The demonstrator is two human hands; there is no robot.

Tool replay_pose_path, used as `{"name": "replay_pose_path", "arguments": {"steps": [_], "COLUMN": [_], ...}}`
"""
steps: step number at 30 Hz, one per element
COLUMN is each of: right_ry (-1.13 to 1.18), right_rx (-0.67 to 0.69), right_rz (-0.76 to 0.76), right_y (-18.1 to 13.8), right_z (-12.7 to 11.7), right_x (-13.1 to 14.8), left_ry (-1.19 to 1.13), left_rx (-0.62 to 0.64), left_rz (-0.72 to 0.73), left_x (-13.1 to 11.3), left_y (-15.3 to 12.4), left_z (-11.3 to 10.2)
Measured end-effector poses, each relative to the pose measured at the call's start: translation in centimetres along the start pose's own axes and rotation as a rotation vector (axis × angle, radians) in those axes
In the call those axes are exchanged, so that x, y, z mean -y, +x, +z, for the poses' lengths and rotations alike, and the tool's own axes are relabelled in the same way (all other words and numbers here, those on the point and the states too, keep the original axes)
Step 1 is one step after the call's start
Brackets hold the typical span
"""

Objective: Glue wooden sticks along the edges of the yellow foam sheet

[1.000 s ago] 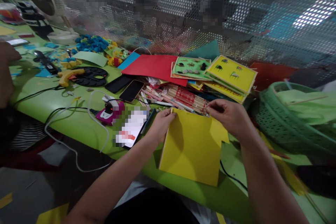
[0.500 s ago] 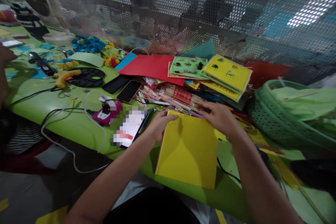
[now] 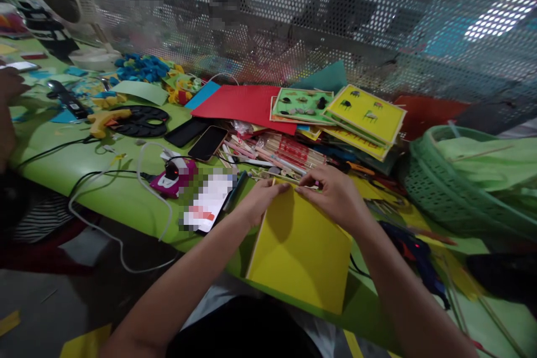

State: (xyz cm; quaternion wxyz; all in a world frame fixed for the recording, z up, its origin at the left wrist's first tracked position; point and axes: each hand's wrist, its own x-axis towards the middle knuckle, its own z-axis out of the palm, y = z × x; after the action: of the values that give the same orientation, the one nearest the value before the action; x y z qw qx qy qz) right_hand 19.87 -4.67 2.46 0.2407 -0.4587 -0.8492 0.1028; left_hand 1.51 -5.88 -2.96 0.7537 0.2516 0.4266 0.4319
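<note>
L hand (image 3: 262,199): pinching top edge of yellow board (image 3: 300,249); R hand (image 3: 333,196): pinching same edge, just beside; board: flat on green table (image 3: 104,187); phones (image 3: 197,139): near

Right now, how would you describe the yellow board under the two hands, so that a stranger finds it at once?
Start at the green table and go to its near edge. The yellow board lies there, with the left hand and right hand at its far edge. Unlike the yellow card on the pile behind, it is plain, without pictures.
</note>
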Motion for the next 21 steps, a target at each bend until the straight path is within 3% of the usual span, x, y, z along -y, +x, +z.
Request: {"name": "replay_pose_path", "arguments": {"steps": [14,21], "right_ry": [-0.108,0.157], "right_rx": [-0.125,-0.115], "right_rz": [-0.064,0.057], "right_y": [0.1,0.2], "right_z": [1.9,1.6], "right_x": [0.1,-0.5], "left_ry": [0.016,-0.017], "left_rx": [0.0,0.003], "left_rz": [0.04,0.055], "left_x": [0.3,0.5], "left_y": [-0.1,0.1], "left_z": [0.0,-0.3]}}
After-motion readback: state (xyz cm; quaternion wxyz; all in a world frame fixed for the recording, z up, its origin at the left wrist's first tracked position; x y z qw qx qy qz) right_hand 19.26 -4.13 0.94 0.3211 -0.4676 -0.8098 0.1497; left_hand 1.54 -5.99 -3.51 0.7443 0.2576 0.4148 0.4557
